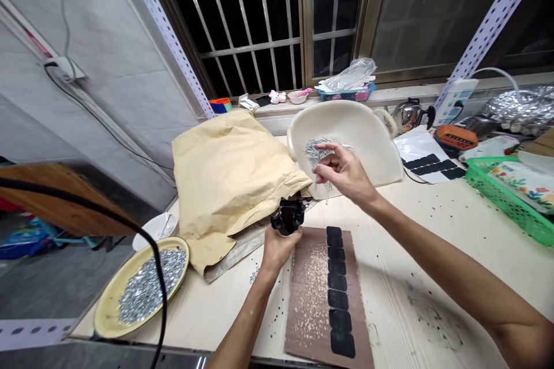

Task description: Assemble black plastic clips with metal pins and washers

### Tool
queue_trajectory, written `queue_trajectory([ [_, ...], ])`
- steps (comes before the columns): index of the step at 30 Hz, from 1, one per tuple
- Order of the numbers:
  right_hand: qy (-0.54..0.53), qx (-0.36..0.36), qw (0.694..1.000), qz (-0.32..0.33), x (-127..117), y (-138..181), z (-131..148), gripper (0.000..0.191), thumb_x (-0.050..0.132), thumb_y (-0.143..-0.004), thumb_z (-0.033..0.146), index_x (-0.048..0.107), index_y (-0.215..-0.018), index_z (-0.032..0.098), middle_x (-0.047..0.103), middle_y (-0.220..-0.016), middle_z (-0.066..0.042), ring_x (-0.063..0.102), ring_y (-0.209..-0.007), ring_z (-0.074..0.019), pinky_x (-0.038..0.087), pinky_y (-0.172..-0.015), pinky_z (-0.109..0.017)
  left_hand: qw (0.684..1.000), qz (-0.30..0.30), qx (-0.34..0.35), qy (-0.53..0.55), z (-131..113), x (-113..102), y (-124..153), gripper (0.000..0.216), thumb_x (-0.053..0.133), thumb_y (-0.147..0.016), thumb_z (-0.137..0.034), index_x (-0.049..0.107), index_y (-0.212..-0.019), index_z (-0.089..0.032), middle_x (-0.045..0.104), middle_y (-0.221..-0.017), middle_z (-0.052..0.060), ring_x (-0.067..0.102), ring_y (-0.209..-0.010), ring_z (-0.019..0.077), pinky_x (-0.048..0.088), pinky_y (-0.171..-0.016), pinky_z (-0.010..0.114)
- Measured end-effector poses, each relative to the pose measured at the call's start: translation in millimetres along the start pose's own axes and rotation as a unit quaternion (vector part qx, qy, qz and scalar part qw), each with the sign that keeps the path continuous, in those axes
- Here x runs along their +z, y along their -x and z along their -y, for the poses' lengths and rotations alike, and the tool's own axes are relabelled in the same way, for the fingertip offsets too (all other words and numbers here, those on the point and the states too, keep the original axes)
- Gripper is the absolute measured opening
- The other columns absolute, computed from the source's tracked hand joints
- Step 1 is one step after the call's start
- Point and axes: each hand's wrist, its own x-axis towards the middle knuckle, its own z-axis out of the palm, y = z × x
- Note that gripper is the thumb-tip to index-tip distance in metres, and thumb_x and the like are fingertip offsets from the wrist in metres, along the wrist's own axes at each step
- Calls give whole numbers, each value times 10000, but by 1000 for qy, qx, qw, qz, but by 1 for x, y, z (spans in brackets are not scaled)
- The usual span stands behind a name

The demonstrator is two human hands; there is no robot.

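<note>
My left hand (279,248) is closed around a black plastic part (289,216) with several projections, held above the top end of a brown board (305,300). My right hand (340,170) hovers over the front of a white plastic scoop (367,138). Its thumb and fingers are drawn together with the index finger curved out; what is between them is too small to make out. Thin metal pins (318,150) lie in a heap in the scoop, partly hidden by that hand. Black rounded pads (337,282) run in a column along the board, beside pale crumbs.
A tan paper sack (234,167) lies behind my left hand. At the left edge stands a yellow dish (104,317) of small metal pieces, with a black cable (162,277) in front. To the right are a green basket (506,202) and a white sheet with black pads (418,141).
</note>
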Motion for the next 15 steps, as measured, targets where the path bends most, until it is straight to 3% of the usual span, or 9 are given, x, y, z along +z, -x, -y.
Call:
queue_trajectory([
  [2, -80, -26, 996, -36, 20, 8, 21, 416, 511, -855, 340, 416, -1237, 205, 648, -834, -14, 646, -725, -141, 545, -717, -323, 1000, 8, 2, 14, -4, 1, 1, 194, 664, -589, -230, 654, -758, -135, 679, -721, 30, 618, -680, 182, 488, -629, 274],
  [6, -89, -34, 995, -35, 44, 18, 32, 302, 559, -839, 312, 468, -1115, 226, 660, -801, 7, 656, -798, -148, 535, -755, -322, 999, 15, -9, 38, -11, 0, 4, 256, 689, -567, -228, 657, -807, -143, 686, -762, 41, 628, -715, 194, 501, -653, 293],
  [15, -88, -60, 994, 32, 52, 25, 25, 255, 567, -844, 283, 495, -1085, 239, 634, -831, 16, 656, -823, -140, 523, -764, -321, 997, 12, -24, 70, -13, -1, 7, 392, 695, -577, -215, 635, -957, -142, 684, -819, 46, 637, -795, 213, 510, -708, 315],
])
